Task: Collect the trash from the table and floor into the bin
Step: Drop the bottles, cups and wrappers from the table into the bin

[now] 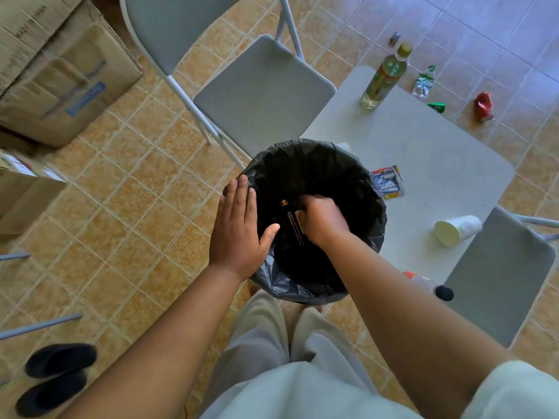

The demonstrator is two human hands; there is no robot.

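A bin lined with a black bag [357, 164] stands on the floor against the white table [423, 158]. My left hand [239, 228] lies flat on the bin's left rim, fingers spread. My right hand [320, 220] is inside the bin's mouth, curled around a dark bottle [292, 222] with a gold cap. On the table stand a yellow-capped bottle [384, 77], a flattened wrapper [388, 182], a paper cup [456, 229] on its side and a black-capped bottle [429, 285], partly hidden by my right arm.
On the floor beyond the table lie a crushed clear bottle [423, 83], a green can [437, 106], a red can [484, 105] and a small scrap [394, 37]. Grey folding chairs [263, 92] [496, 276] flank the table. Cardboard boxes [60, 71] sit left, black slippers [57, 376] bottom left.
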